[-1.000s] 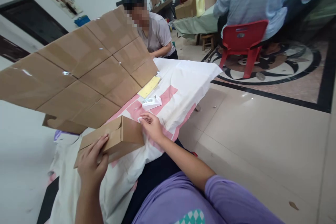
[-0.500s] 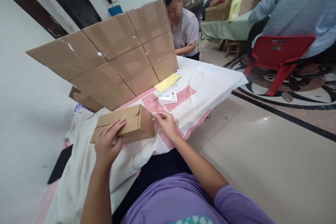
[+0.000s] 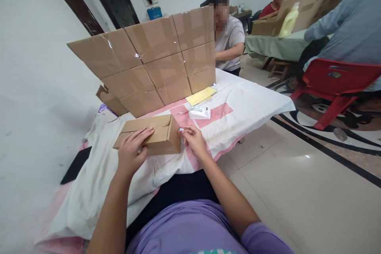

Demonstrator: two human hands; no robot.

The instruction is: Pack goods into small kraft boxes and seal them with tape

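Note:
A closed brown cardboard box (image 3: 160,131) lies on the cloth-covered table in front of me. My left hand (image 3: 133,147) rests on its top and near side, fingers spread. At the box's right end, my right hand (image 3: 193,139) pinches a small whitish piece (image 3: 181,129), too small to make out well. Just beyond that hand stands a white tape dispenser (image 3: 200,113). Farther back, a yellow sheet (image 3: 201,96) lies at the foot of an upright cardboard panel (image 3: 149,63).
Across the table (image 3: 253,95) a person (image 3: 230,41) sits behind the panel. On the right, another person in a blue shirt sits on a red chair (image 3: 339,83). A yellowish bottle (image 3: 289,22) stands on the green-covered table behind.
The view has shifted, so the scene sits farther right in the picture. Both hands keep nearly the same places at the box, the right still pinching the small piece.

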